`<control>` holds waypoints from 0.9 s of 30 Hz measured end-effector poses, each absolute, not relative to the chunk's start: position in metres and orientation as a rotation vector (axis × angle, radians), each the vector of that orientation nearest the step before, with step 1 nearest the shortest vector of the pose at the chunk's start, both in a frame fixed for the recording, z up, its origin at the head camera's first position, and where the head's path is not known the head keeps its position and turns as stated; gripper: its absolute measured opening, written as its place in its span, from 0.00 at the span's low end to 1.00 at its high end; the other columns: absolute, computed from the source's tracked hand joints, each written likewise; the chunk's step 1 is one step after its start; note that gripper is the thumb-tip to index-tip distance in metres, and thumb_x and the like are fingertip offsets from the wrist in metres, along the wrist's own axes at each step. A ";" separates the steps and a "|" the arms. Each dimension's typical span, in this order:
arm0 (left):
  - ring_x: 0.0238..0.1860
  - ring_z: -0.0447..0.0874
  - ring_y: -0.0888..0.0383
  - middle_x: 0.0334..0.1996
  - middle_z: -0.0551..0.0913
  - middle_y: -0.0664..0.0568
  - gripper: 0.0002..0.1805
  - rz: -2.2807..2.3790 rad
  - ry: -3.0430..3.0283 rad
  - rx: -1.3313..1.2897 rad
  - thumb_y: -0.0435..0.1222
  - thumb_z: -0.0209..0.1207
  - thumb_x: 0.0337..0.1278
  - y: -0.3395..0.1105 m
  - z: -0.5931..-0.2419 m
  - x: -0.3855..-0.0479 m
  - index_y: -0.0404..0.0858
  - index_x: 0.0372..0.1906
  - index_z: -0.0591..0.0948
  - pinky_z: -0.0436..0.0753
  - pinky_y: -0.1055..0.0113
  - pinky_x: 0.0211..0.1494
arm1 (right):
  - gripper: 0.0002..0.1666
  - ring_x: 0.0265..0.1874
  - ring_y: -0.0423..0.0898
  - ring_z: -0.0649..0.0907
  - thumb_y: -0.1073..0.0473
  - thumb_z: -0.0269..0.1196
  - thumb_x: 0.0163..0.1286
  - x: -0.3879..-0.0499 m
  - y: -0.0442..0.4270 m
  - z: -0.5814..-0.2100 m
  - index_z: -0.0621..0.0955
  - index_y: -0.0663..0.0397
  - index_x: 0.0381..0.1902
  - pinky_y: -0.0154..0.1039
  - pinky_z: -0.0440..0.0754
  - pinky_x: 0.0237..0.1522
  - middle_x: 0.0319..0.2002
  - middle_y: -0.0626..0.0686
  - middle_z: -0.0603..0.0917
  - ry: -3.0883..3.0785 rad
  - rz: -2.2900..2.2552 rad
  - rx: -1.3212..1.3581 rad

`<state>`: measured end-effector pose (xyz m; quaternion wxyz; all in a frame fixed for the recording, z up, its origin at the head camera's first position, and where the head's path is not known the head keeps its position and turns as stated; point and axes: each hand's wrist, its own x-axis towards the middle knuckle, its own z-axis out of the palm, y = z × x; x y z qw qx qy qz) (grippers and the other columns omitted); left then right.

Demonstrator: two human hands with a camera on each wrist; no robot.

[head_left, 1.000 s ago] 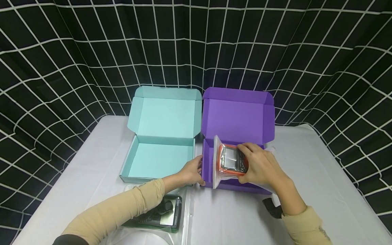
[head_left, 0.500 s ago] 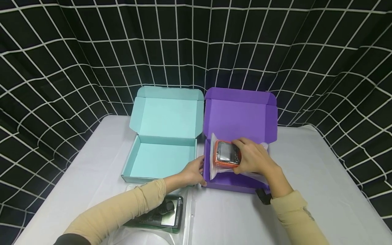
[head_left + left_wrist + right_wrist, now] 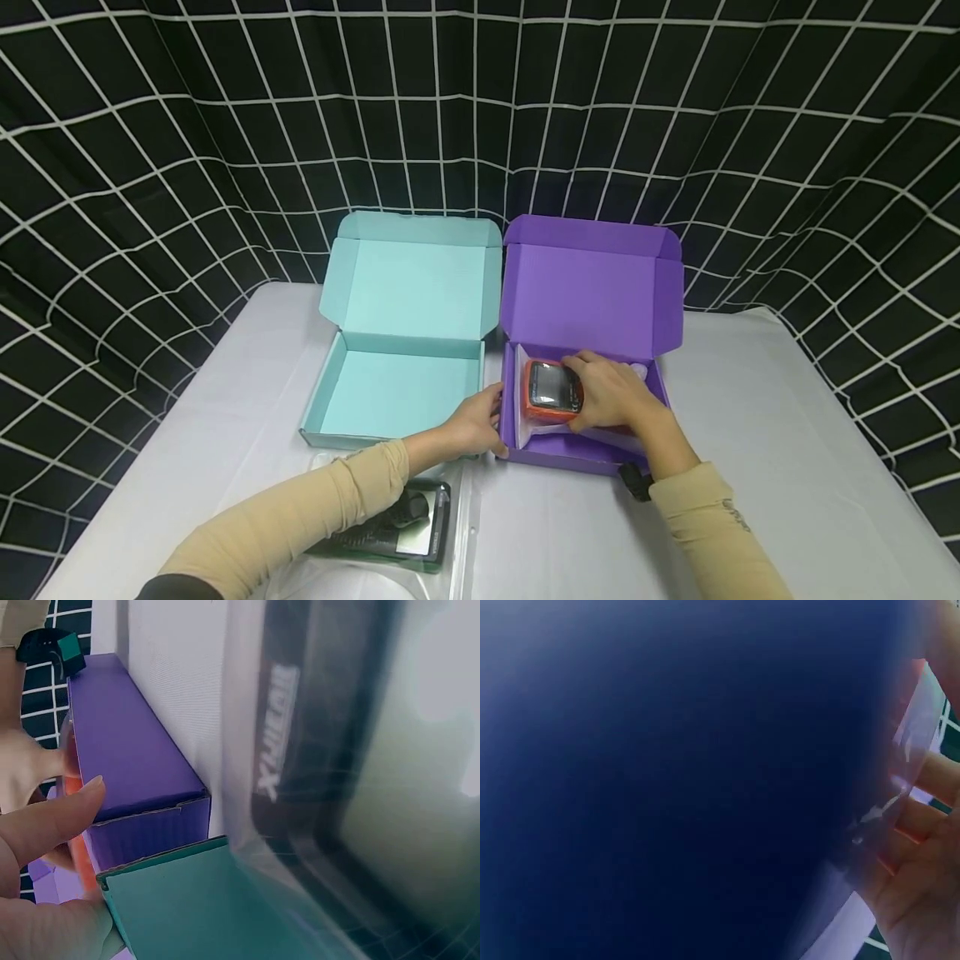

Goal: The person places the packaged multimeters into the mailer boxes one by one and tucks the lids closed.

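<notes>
An orange multimeter [image 3: 553,388] with a dark screen, wrapped in a clear plastic bag, lies inside the open purple box [image 3: 585,457]. My right hand [image 3: 609,393] grips its right side from above, thumb toward me; part of the bag spreads out under the hand. At the box's front left corner, my left hand [image 3: 474,423] holds the side wall, and the left wrist view shows its thumb [image 3: 64,814] on the purple cardboard. Something dark and blurred covers most of the right wrist view, with fingers [image 3: 911,821] on shiny plastic at its right edge.
A light-blue box [image 3: 397,392] stands open to the left with its lid raised. Under my left forearm lies a bagged dark package [image 3: 420,525] on the white tablecloth [image 3: 555,533]. A black grid-patterned curtain [image 3: 480,125] surrounds the table.
My right hand has moved left and down, lowering the bagged multimeter deeper into the purple box. The left hand keeps its place at the box's corner. The head view has shifted slightly.
</notes>
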<state>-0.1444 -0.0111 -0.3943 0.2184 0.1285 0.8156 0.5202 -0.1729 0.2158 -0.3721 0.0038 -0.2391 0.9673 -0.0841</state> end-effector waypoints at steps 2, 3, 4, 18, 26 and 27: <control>0.67 0.65 0.38 0.68 0.63 0.30 0.56 1.436 2.260 0.354 0.12 0.68 0.26 -0.011 -0.395 -0.144 0.22 0.71 0.54 0.68 0.55 0.68 | 0.56 0.38 0.54 0.82 0.49 0.80 0.30 -0.173 0.214 -0.374 0.75 0.69 0.58 0.55 0.83 0.37 0.48 0.60 0.80 3.021 -0.270 -0.750; 0.67 0.65 0.38 0.68 0.63 0.30 0.56 1.434 2.260 0.352 0.13 0.68 0.27 -0.011 -0.395 -0.144 0.22 0.71 0.54 0.68 0.55 0.68 | 0.55 0.38 0.53 0.82 0.49 0.79 0.30 -0.174 0.214 -0.376 0.75 0.69 0.58 0.55 0.83 0.36 0.48 0.60 0.80 3.017 -0.271 -0.751; 0.67 0.65 0.38 0.68 0.63 0.30 0.56 1.436 2.257 0.349 0.13 0.68 0.27 -0.012 -0.396 -0.144 0.22 0.71 0.54 0.68 0.55 0.67 | 0.55 0.37 0.53 0.81 0.49 0.79 0.30 -0.174 0.213 -0.377 0.75 0.70 0.58 0.54 0.83 0.35 0.48 0.60 0.80 3.013 -0.273 -0.760; 0.68 0.64 0.37 0.68 0.62 0.29 0.57 1.484 2.211 0.343 0.11 0.66 0.26 -0.012 -0.395 -0.144 0.22 0.72 0.53 0.70 0.55 0.66 | 0.53 0.34 0.51 0.80 0.51 0.79 0.32 -0.178 0.211 -0.390 0.75 0.70 0.57 0.52 0.82 0.34 0.47 0.61 0.80 2.964 -0.310 -0.753; 0.68 0.64 0.38 0.68 0.62 0.29 0.57 1.457 2.218 0.340 0.12 0.67 0.27 -0.012 -0.393 -0.144 0.23 0.72 0.53 0.69 0.55 0.67 | 0.53 0.37 0.53 0.80 0.53 0.80 0.34 -0.175 0.210 -0.391 0.73 0.71 0.59 0.53 0.82 0.39 0.47 0.60 0.79 2.947 -0.349 -0.700; 0.68 0.64 0.38 0.68 0.62 0.30 0.57 1.452 2.214 0.347 0.12 0.67 0.28 -0.012 -0.393 -0.145 0.23 0.72 0.53 0.69 0.56 0.67 | 0.53 0.39 0.54 0.81 0.53 0.80 0.35 -0.174 0.209 -0.391 0.73 0.71 0.59 0.55 0.82 0.42 0.48 0.61 0.80 2.945 -0.346 -0.693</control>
